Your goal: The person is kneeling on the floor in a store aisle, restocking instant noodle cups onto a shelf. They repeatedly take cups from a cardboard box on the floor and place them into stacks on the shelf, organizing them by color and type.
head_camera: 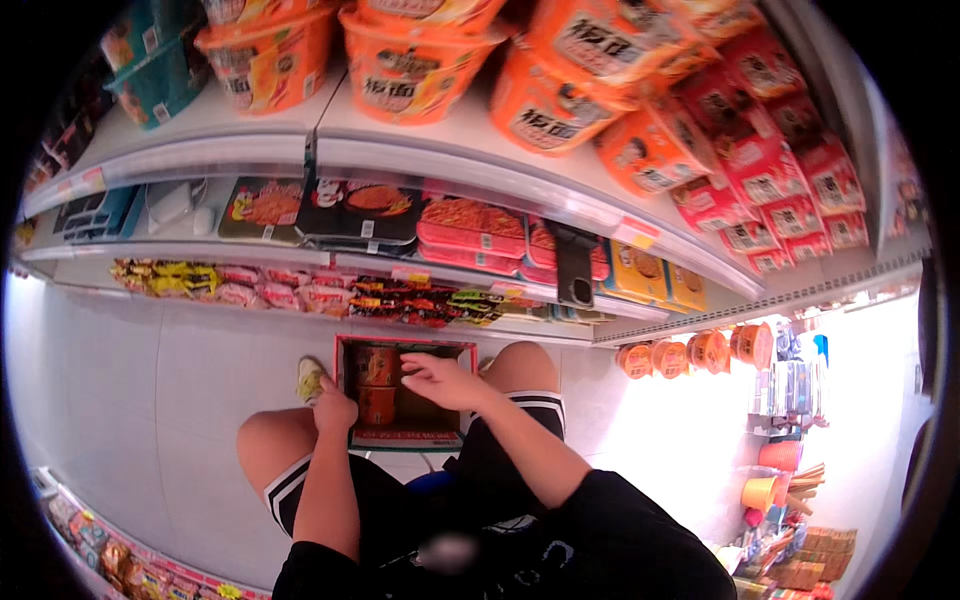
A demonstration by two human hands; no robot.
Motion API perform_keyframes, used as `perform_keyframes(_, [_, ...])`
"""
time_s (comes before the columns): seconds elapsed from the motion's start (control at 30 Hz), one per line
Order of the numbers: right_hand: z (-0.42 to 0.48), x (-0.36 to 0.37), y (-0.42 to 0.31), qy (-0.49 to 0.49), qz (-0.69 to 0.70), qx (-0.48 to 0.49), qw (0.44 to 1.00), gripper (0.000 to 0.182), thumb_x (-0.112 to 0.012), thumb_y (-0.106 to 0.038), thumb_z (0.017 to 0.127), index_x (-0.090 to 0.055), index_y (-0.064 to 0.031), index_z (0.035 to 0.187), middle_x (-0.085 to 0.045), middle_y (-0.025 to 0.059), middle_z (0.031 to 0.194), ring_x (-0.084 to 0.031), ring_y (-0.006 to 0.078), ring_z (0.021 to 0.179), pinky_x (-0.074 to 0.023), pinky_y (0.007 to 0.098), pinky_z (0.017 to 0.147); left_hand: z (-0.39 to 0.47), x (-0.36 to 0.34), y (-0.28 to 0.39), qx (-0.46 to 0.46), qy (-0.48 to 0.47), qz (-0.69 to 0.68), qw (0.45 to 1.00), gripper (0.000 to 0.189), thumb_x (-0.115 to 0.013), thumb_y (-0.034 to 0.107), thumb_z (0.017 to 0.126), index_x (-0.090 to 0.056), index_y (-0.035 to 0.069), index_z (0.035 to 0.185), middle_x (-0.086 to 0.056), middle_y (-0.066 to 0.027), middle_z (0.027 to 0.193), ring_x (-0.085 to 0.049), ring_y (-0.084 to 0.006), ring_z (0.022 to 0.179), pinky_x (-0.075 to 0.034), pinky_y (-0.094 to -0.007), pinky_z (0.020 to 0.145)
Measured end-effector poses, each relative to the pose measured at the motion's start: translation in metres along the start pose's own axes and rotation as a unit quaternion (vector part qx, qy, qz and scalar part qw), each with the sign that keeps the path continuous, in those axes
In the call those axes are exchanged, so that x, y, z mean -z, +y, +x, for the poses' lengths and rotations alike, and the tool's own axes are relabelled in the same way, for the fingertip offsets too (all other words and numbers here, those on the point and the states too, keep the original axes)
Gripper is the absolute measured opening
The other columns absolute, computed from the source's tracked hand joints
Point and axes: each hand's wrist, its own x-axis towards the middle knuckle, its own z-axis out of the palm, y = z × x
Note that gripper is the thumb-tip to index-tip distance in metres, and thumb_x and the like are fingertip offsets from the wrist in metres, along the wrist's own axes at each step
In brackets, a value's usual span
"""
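A cardboard box [429, 439] with a red rim stands open in front of me, between my knees. Two orange instant noodle tubs, a rear tub [377, 366] and a front tub [376, 405], fill its left side. The right side of the box shows brown cardboard and shadow. My left hand [334, 405] grips the box's left wall. Over the box's right half hovers my right hand [442, 381], fingers apart and holding nothing, its fingertips just right of the rear tub.
Stacked orange noodle tubs [416, 75] line the upper shelf ahead. Boxed meals [375, 206] and bagged noodles [285, 289] fill lower shelves. A black phone [574, 266] is fixed at the shelf edge. Red packs [765, 165] stand right; another stocked shelf [142, 562] lies behind left.
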Motion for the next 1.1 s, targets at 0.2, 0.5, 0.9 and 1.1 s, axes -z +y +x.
perform_keyframes(0.2, [-0.099, 0.145, -0.101, 0.35, 0.042, 0.164, 0.921, 0.018, -0.065, -0.011, 0.097, -0.064, -0.0026, 0.113, -0.067, 0.0037, 0.092, -0.062, 0.0107, 0.089, -0.0526, 0.0279, 0.079, -0.001, -0.003, -0.005, -0.037, 0.02, -0.014, 0.999, 0.057, -0.061, 0.024, 0.086, -0.033, -0.002, 0.129, -0.067, -0.0342, 0.107, -0.066, -0.0486, 0.101, -0.052, -0.0544, 0.09])
perform_keyframes(0.5, [-0.052, 0.271, -0.297, 0.509, -0.108, 0.336, 0.785, 0.123, -0.089, -0.038, 0.073, -0.008, 0.001, 0.157, -0.037, 0.0261, 0.151, -0.045, 0.0333, 0.137, -0.0447, 0.0432, 0.109, 0.005, -0.002, 0.005, -0.004, -0.011, -0.023, 1.0, 0.071, -0.062, 0.027, 0.086, -0.028, -0.003, 0.141, -0.064, -0.0334, 0.12, -0.063, -0.0471, 0.112, -0.051, -0.0516, 0.096])
perform_keyframes(0.9, [-0.017, 0.29, -0.304, 0.43, 0.116, 0.4, 0.801, 0.119, -0.091, -0.022, 0.073, -0.008, 0.003, 0.155, -0.046, 0.0232, 0.141, -0.056, 0.0304, 0.126, -0.051, 0.0421, 0.104, -0.009, 0.021, 0.017, -0.004, -0.046, -0.043, 0.998, 0.074, -0.067, 0.041, 0.084, -0.039, -0.003, 0.136, -0.062, -0.0311, 0.125, -0.062, -0.0448, 0.118, -0.049, -0.0495, 0.1])
perform_keyframes(1.1, [-0.054, 0.278, -0.298, 0.453, 0.132, 0.379, 0.796, 0.113, -0.09, -0.018, 0.074, -0.013, 0.0031, 0.153, -0.046, 0.0217, 0.14, -0.053, 0.0283, 0.127, -0.0504, 0.0405, 0.104, -0.005, 0.015, 0.021, -0.008, -0.033, -0.048, 0.998, 0.081, -0.069, 0.047, 0.085, -0.038, -0.004, 0.139, -0.061, -0.0308, 0.128, -0.061, -0.0436, 0.12, -0.049, -0.0487, 0.102])
